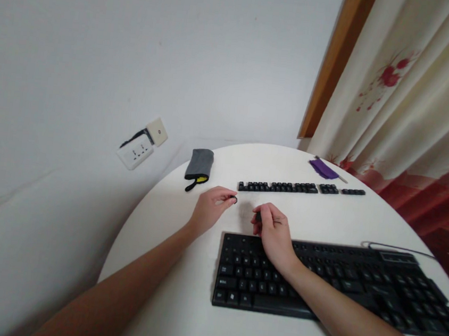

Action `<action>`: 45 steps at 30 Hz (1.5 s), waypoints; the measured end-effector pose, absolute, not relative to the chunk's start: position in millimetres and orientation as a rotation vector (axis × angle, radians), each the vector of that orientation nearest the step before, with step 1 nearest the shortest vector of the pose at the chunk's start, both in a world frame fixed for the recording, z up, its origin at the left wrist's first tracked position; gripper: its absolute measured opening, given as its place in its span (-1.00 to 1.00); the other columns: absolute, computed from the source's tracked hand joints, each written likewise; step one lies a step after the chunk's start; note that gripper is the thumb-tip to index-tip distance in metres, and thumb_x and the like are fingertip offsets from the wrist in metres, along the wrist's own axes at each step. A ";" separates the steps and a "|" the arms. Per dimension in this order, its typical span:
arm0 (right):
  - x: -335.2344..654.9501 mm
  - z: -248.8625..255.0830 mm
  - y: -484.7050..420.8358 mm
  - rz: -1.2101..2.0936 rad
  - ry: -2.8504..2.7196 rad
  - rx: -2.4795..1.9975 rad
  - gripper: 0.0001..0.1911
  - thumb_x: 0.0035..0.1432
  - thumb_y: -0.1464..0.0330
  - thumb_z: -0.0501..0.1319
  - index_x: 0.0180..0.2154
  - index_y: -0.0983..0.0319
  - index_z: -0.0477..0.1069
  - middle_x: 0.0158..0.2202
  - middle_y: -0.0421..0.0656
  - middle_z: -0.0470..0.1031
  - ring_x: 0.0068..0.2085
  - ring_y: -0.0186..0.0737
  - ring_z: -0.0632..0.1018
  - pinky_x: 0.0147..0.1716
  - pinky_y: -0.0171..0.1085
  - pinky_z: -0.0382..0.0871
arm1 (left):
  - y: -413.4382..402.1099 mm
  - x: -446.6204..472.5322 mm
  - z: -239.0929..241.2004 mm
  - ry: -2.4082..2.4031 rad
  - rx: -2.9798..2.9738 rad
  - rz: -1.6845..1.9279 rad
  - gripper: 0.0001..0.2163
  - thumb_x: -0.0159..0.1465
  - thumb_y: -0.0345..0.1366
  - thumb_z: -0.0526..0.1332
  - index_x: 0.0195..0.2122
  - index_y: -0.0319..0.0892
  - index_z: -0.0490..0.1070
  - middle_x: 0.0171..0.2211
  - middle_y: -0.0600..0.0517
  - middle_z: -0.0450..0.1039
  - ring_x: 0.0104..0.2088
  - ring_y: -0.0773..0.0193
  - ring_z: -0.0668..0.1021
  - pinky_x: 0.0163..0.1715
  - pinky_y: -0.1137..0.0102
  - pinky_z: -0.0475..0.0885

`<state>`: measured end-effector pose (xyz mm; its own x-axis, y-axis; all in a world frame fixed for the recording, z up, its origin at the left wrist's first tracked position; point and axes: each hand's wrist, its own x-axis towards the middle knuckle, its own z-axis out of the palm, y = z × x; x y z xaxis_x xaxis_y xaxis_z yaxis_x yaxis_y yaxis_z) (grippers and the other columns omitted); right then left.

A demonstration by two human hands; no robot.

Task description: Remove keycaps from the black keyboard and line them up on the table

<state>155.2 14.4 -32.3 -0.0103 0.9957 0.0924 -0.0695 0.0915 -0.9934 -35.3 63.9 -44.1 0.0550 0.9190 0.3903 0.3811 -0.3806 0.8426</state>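
Note:
My left hand [211, 208] pinches a small black keycap [233, 199] between thumb and fingertips, just above the white table. To its right, my right hand [273, 227] is closed around a small dark piece [258, 216], which looks like another keycap and is partly hidden by the fingers. My right wrist and forearm pass over the black keyboard [270, 304] and cover part of its keys. Along the keyboard's top edge, the upper left shows flat spots where keycaps are off. Behind both hands, black keycaps [282, 188] stand lined up in a row of groups.
A folded grey cloth [199, 164] with a black loop lies at the table's back left. A purple cloth item [323, 169] with a thin stick is at the back right. The keyboard cable [396, 248] runs off right. Wall sockets [135, 152] and a curtain [400, 101] border the table [174, 227].

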 end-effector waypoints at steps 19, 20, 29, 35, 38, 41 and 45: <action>153.2 -31.3 13.6 1.188 -1.219 -0.971 -0.60 0.32 0.10 0.03 -0.43 0.22 0.35 -0.57 -0.28 0.33 -0.56 -0.34 0.33 -0.55 -0.36 0.21 | 104.3 -22.8 -44.1 1.532 2.253 1.027 -0.91 0.08 -0.31 0.41 -0.37 -0.14 0.60 -0.43 0.06 0.55 -0.47 0.33 0.49 -0.38 0.43 0.40; 153.5 -31.3 13.3 1.190 -1.217 -0.966 -0.60 0.31 0.10 0.03 -0.44 0.21 0.34 -0.57 -0.28 0.33 -0.57 -0.34 0.33 -0.55 -0.36 0.21 | 105.6 -21.6 -43.8 1.525 2.273 1.033 -0.91 0.08 -0.31 0.41 -0.37 -0.14 0.61 -0.43 0.06 0.53 -0.47 0.33 0.48 -0.38 0.43 0.38; 152.8 -30.3 10.4 1.218 -1.242 -0.992 -0.61 0.31 0.10 0.04 -0.43 0.22 0.36 -0.57 -0.26 0.35 -0.56 -0.33 0.33 -0.55 -0.36 0.19 | 106.9 -29.3 -46.2 1.540 2.338 1.072 -0.90 0.10 -0.37 0.40 -0.32 -0.18 0.61 -0.44 0.05 0.44 -0.47 0.34 0.41 -0.38 0.43 0.34; 153.2 -26.8 8.3 1.234 -1.247 -1.024 -0.60 0.31 0.09 0.04 -0.43 0.22 0.36 -0.57 -0.25 0.35 -0.57 -0.34 0.33 -0.56 -0.35 0.20 | 107.2 -31.2 -46.6 1.532 2.326 1.120 -0.83 0.08 -0.38 0.41 -0.27 -0.18 0.57 -0.44 0.08 0.40 -0.48 0.35 0.39 -0.39 0.43 0.34; 154.4 -27.1 8.2 1.232 -1.253 -1.033 -0.61 0.31 0.10 0.05 -0.43 0.21 0.35 -0.57 -0.26 0.35 -0.57 -0.34 0.34 -0.56 -0.35 0.21 | 106.2 -32.3 -48.3 1.646 2.260 1.164 -0.77 0.02 -0.35 0.46 -0.30 -0.22 0.52 -0.44 0.08 0.40 -0.47 0.32 0.40 -0.40 0.41 0.35; 154.8 -27.7 8.1 1.239 -1.244 -1.033 -0.63 0.30 0.11 0.06 -0.44 0.21 0.35 -0.57 -0.25 0.36 -0.57 -0.34 0.34 -0.57 -0.35 0.22 | 105.6 -33.2 -51.6 1.727 2.234 1.111 -0.81 0.02 -0.30 0.46 -0.39 -0.20 0.50 -0.47 0.07 0.40 -0.44 0.28 0.46 -0.37 0.38 0.37; 154.2 -26.7 7.3 1.242 -1.247 -1.024 -0.62 0.30 0.10 0.06 -0.44 0.21 0.35 -0.57 -0.26 0.35 -0.57 -0.35 0.34 -0.57 -0.36 0.22 | 106.2 -32.2 -55.9 1.722 2.250 1.057 -0.87 0.06 -0.28 0.42 -0.43 -0.19 0.53 -0.46 0.04 0.45 -0.43 0.27 0.49 -0.34 0.37 0.39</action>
